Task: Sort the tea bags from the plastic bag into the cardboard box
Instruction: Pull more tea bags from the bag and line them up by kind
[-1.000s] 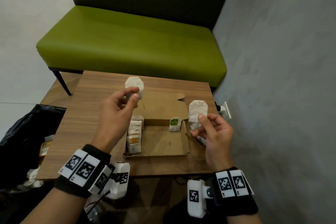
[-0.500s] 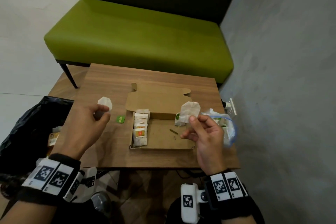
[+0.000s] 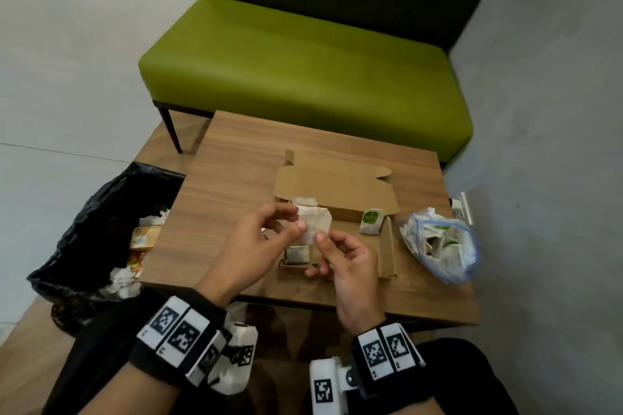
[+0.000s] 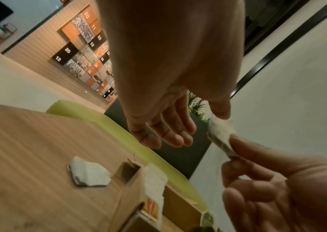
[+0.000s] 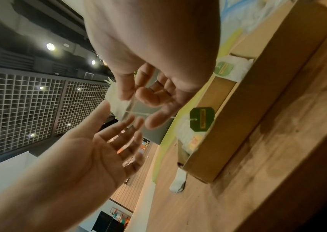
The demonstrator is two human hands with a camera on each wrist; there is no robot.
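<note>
Head view, frame centre: I see both hands raised over the box (image 3: pixel 386 248), which sits open on the table (image 3: pixel 215 212) with its lid flap folded toward the top of the frame. My right hand (image 3: pixel 347 266) pinches the lower edge of a tea bag (image 3: pixel 315 222) between thumb and forefinger. My left hand (image 3: pixel 256 246) meets the same bag at its left edge, thumb and forefinger tips closed on the paper, the other fingers loosely bent. In the left wrist view, at right, the bag (image 4: pixel 221 135) spans from the left thumb tip down to the right fingers (image 4: pixel 244 149). In the right wrist view the bag (image 5: pixel 118 103) appears at frame centre, blurred. Inside the box, a row of tea bags (image 3: pixel 296 254) stands along the left wall, partly hidden by my hands, and a green-tagged bag (image 3: pixel 371 221) leans at the far right corner. The plastic bag (image 3: pixel 441 242), right of the box, holds more bags. A loose wrapper (image 4: pixel 89 173) lies on the table left of the box. At lower left of the head view a black bin (image 3: pixel 84 232) holds scraps.
</note>
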